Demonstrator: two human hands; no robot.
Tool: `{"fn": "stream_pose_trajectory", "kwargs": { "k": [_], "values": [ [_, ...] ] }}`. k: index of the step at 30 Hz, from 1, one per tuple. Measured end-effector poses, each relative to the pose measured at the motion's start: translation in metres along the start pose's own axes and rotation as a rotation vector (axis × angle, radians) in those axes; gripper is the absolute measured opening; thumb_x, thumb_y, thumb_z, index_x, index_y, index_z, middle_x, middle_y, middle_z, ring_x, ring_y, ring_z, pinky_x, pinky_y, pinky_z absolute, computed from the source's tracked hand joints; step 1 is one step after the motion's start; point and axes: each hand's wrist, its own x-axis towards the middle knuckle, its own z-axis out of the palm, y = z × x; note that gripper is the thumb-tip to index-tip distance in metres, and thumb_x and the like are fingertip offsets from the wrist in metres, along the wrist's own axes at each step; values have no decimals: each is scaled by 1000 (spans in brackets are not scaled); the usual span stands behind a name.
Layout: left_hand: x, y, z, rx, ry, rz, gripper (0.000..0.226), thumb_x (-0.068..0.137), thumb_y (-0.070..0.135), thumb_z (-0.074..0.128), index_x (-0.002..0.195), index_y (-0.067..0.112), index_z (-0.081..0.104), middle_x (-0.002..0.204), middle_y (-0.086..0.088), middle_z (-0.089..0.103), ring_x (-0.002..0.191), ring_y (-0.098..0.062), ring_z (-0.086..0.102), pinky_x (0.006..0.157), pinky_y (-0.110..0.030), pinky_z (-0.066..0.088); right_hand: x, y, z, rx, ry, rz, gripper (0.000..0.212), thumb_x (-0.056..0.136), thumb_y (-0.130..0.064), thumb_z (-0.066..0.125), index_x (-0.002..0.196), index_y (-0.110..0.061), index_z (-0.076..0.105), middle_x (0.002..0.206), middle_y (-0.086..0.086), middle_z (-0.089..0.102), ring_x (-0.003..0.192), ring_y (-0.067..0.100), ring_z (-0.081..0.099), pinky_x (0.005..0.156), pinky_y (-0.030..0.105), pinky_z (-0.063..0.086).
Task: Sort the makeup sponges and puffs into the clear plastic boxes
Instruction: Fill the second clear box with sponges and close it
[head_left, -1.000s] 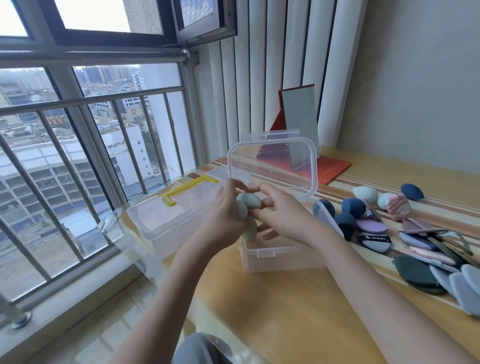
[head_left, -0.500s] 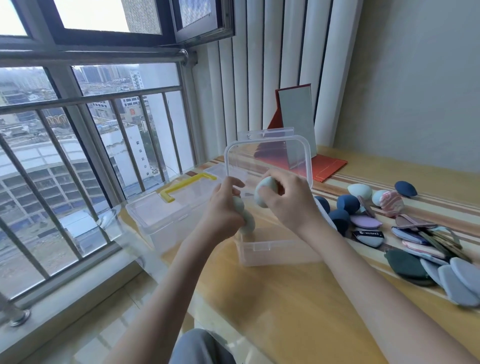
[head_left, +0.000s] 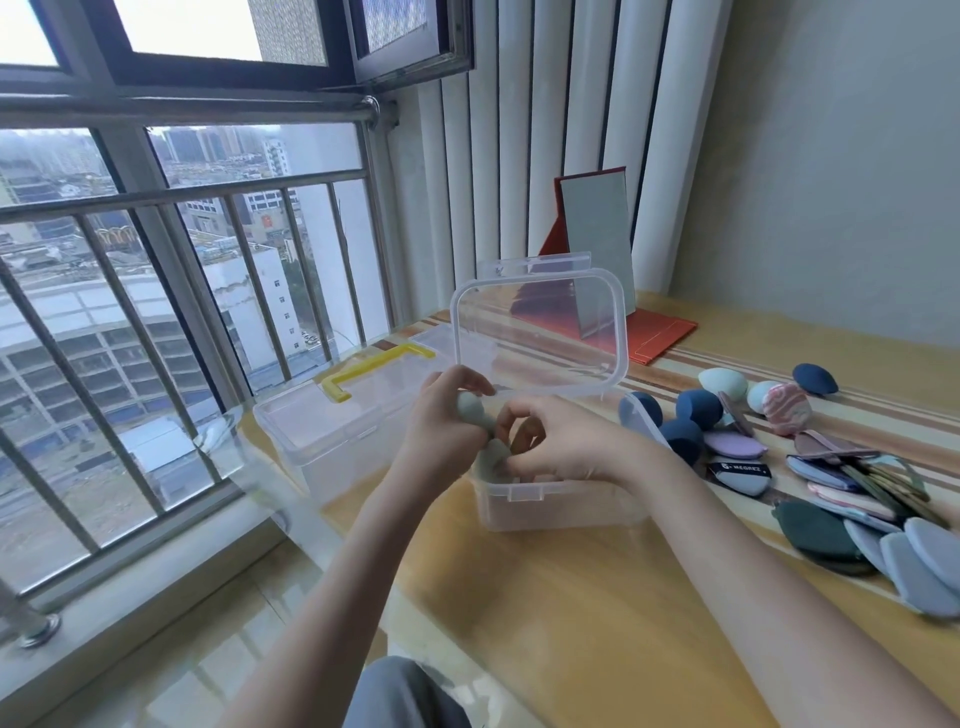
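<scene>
My left hand (head_left: 441, 426) grips two pale green makeup sponges (head_left: 470, 404) just over the left end of a small clear plastic box (head_left: 561, 501), whose lid (head_left: 540, 332) stands open behind. My right hand (head_left: 566, 441) is low over the box mouth, with curled fingertips pinching the lower green sponge (head_left: 492, 454). What lies inside the box is hidden by both hands. On the table to the right sit dark blue sponges (head_left: 698, 410), a mint sponge (head_left: 722, 382), a pink marbled sponge (head_left: 787, 408) and several flat puffs (head_left: 914, 569).
A larger clear box (head_left: 332, 436) with a yellow handle (head_left: 374, 369) stands shut to the left, by the table edge and the window railing (head_left: 156, 197). A mirror on a red stand (head_left: 597, 249) is at the back. Bare wooden table (head_left: 597, 597) lies in front.
My right hand held one green sponge up above the box half a second ago. It has dropped to the box mouth without that sponge and its fingers now meet the lower sponge in my left hand.
</scene>
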Motion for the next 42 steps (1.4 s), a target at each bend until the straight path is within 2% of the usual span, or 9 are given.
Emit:
{"fn": "stream_pose_trajectory", "kwargs": {
  "k": [6, 12, 15, 20, 26, 31, 35, 38, 42],
  "values": [
    [-23, 1, -8, -331, -81, 13, 34, 71, -5, 72, 99, 14, 64, 102, 1, 65, 85, -6, 61, 69, -11, 49, 2, 0, 2, 125, 42, -10, 23, 80, -3, 71, 88, -19, 56, 84, 13, 63, 75, 27, 67, 76, 46, 60],
    [-5, 11, -22, -155, -392, -35, 70, 59, -9, 80, 112, 27, 53, 111, -10, 56, 86, -15, 61, 70, -25, 56, 0, -4, -1, 95, -4, 11, 24, 81, -6, 72, 96, -18, 57, 87, 8, 65, 75, 20, 67, 71, 33, 61],
    [-3, 14, -20, -48, -397, -17, 68, 64, -13, 73, 116, 25, 50, 112, -8, 54, 92, -19, 57, 77, -33, 55, -8, -13, -9, -28, 12, 20, 17, 87, -12, 65, 101, -22, 60, 90, -1, 62, 75, 11, 62, 60, 19, 51],
    [-5, 13, -17, -60, -364, -28, 59, 57, -11, 67, 109, 14, 52, 102, -12, 58, 89, -28, 59, 76, -42, 53, -12, -35, -9, 102, 145, -63, 20, 89, -29, 64, 107, -24, 58, 97, -3, 58, 75, 12, 59, 54, 19, 45],
    [-9, 15, -17, -106, -337, -26, 60, 63, -21, 62, 107, 18, 48, 89, 0, 56, 73, -6, 54, 58, -14, 46, -5, -32, 12, 122, 194, -73, 28, 86, -31, 69, 106, -26, 49, 93, 0, 63, 69, 9, 57, 57, 17, 42],
    [-10, 14, -17, -116, -325, -15, 67, 66, -21, 63, 117, 19, 45, 105, -5, 53, 78, -7, 55, 64, -16, 51, -6, -30, 4, 266, 272, 11, 21, 86, -15, 57, 105, -23, 56, 72, -1, 54, 63, 13, 50, 52, 22, 38],
    [-9, 12, -16, -119, -331, -14, 69, 67, -17, 67, 124, 16, 45, 112, -11, 52, 87, -17, 58, 73, -27, 55, -10, -32, 1, 225, 99, 85, 25, 89, -24, 58, 113, -29, 56, 89, -2, 61, 77, 12, 59, 57, 25, 42],
    [-9, 13, -14, -110, -325, -2, 71, 68, -17, 66, 126, 16, 43, 110, -6, 50, 83, -11, 57, 67, -22, 53, -6, -32, 7, 243, 117, 90, 29, 87, -37, 65, 113, -28, 56, 100, -2, 62, 83, 13, 59, 59, 24, 41],
    [-10, 10, -12, -155, -280, -4, 75, 65, -19, 65, 128, 14, 42, 114, -11, 49, 84, -11, 54, 65, -14, 49, -3, -32, 9, 339, 234, 59, 12, 85, -20, 65, 96, -17, 63, 88, 1, 62, 75, 14, 55, 55, 23, 40]
  ]
}}
